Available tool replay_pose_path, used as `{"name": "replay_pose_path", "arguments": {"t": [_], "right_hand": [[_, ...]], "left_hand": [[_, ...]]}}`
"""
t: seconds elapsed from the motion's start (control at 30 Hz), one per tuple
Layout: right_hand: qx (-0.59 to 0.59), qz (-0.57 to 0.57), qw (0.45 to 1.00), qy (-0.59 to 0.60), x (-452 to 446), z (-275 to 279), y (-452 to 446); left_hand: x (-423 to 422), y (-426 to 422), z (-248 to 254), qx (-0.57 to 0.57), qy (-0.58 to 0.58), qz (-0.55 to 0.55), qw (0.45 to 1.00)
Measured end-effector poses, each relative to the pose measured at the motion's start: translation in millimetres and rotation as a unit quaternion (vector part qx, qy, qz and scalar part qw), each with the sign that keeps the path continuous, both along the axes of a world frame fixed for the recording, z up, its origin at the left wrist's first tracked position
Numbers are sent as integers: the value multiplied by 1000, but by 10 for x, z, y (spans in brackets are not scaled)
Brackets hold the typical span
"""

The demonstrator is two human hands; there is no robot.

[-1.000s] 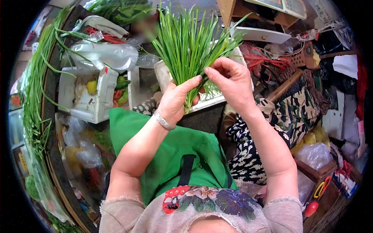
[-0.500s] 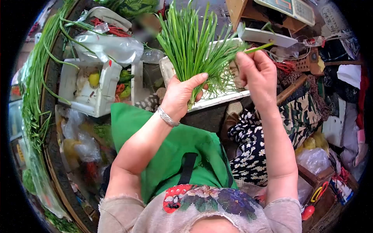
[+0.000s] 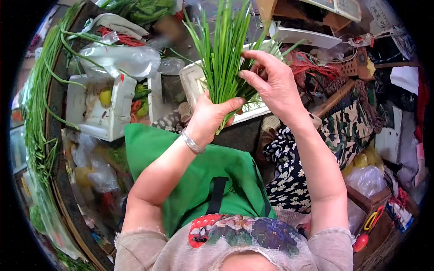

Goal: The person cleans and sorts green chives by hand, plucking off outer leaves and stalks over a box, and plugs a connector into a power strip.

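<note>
A thick bunch of green chives (image 3: 221, 49) stands upright in front of me, blades fanning away toward the top of the view. My left hand (image 3: 212, 113) is wrapped round its lower end, thumb across the stems. At the bunch's right side is my right hand (image 3: 271, 83), its thumb and index fingertips apart and at the outer blades. Its other fingers are curled and partly hidden. Under the bunch lies a white foam box (image 3: 192, 83) with loose green bits inside, mostly covered by the chives and my hands.
To the left are a white foam box (image 3: 118, 106) holding a yellow item, and long green stalks (image 3: 38, 113) along a ledge. A green apron (image 3: 181, 180) covers my lap. A scale (image 3: 339, 8) stands at upper right, near red strings (image 3: 312, 65).
My right hand has moved left from beyond the bunch to its side, and the blade it pinched no longer shows between its fingertips. My left hand keeps its hold.
</note>
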State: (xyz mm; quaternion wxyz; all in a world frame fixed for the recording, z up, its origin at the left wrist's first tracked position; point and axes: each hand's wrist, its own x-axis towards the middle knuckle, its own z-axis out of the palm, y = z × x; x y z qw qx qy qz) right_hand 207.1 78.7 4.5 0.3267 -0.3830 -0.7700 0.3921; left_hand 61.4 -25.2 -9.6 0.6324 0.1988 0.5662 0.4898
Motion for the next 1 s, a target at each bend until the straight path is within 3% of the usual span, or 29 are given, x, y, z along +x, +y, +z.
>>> {"name": "replay_pose_path", "arguments": {"t": [0.4, 0.53, 0.67, 0.8, 1.0], "right_hand": [[4, 30, 999, 11, 148, 38, 25], [-70, -10, 995, 69, 114, 52, 11], [-39, 21, 999, -9, 133, 115, -5], [80, 45, 995, -39, 148, 23, 9], [117, 69, 991, -8, 129, 119, -71]], "left_hand": [[-28, 27, 16, 41, -92, -16, 995], [44, 34, 49, 43, -70, 18, 996], [2, 23, 24, 36, -77, -6, 996], [15, 22, 45, 42, -63, -10, 997], [-29, 40, 86, 30, -91, 7, 995]]}}
